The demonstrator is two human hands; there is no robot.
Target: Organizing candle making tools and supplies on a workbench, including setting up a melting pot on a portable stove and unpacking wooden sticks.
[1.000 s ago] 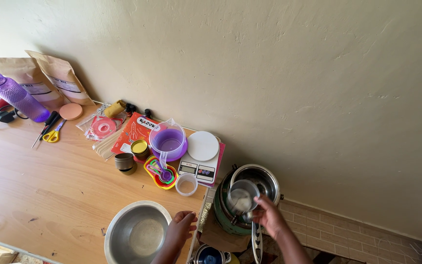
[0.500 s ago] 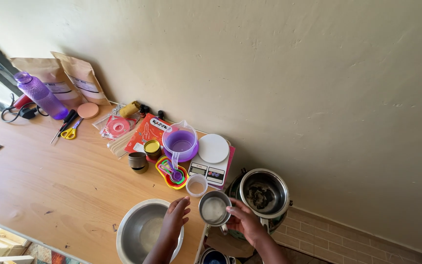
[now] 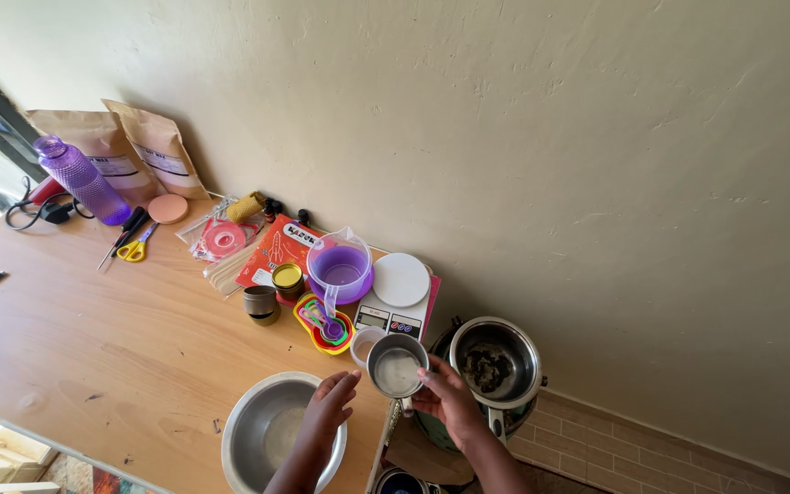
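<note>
My right hand (image 3: 448, 400) grips a small steel cup (image 3: 397, 364) with pale liquid in it, held over the table's right edge. My left hand (image 3: 327, 409) rests on the rim of a large steel bowl (image 3: 258, 430) at the table's front, fingers apart and just left of the cup. Right of my right hand, off the table, stands a steel pot (image 3: 497, 360) with dark bits inside, set in a green base.
Behind the cup are a small clear cup (image 3: 364, 342), coloured nested measuring cups (image 3: 324, 324), a purple measuring jug (image 3: 340, 268) and a white scale (image 3: 398, 296). Small tins (image 3: 261, 303), packets, scissors (image 3: 133, 243), a purple bottle (image 3: 80, 179) and brown bags (image 3: 159, 148) line the wall.
My right hand has carried the steel cup from over the pot leftward to the table's edge. My left hand stays at the large bowl.
</note>
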